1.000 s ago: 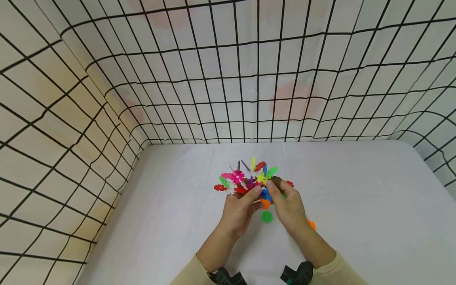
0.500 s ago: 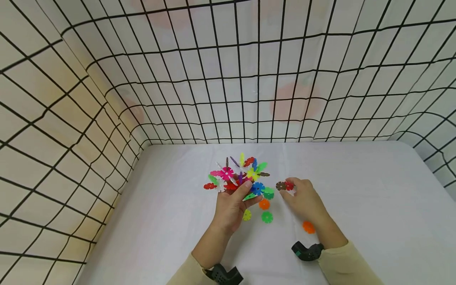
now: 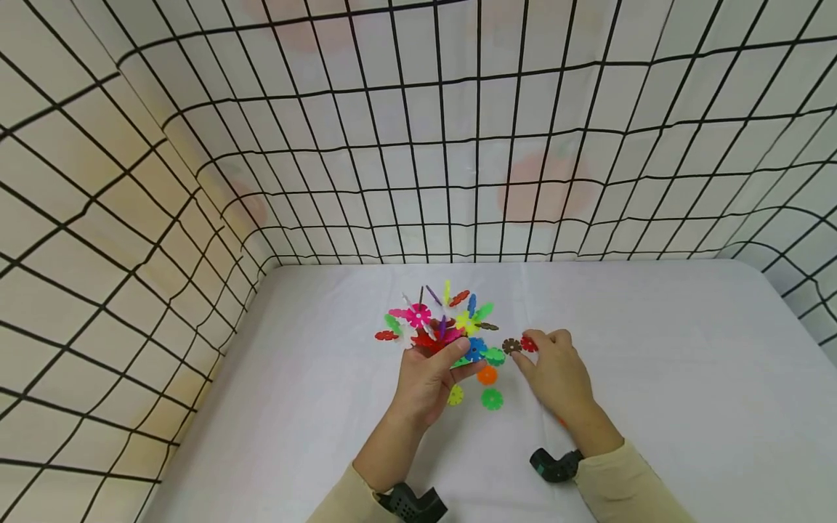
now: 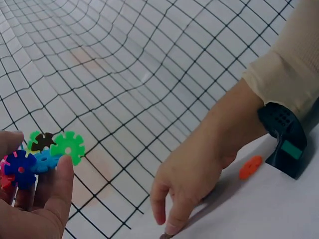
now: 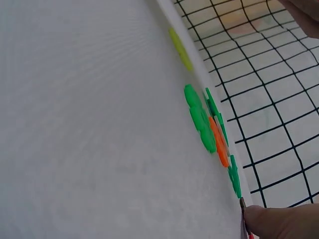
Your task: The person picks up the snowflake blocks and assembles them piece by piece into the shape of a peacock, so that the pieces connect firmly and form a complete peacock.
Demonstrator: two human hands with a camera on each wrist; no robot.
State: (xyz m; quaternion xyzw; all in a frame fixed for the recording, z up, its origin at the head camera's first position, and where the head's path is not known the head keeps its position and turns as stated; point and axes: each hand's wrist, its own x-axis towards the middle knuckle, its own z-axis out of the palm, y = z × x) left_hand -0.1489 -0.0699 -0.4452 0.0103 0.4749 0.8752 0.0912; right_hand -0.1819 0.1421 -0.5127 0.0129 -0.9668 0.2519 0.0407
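While the left hand [image 3: 425,374] grips a spiky bunch [image 3: 443,328] of bright, thin flower shapes, the right hand [image 3: 556,367] has a notched brown disc [image 3: 512,347] at its fingertips, its pinch unclear.

In your left hand [image 3: 423,378] you hold a many-coloured cluster [image 3: 443,330] of joined, notched flower-shaped discs, pink, red, white, yellow, blue and green pieces jutting at many angles. Right of it, at your right hand's [image 3: 561,372] fingertips, a brown disc [image 3: 511,347] sits just beside a partly covered red disc [image 3: 527,344].
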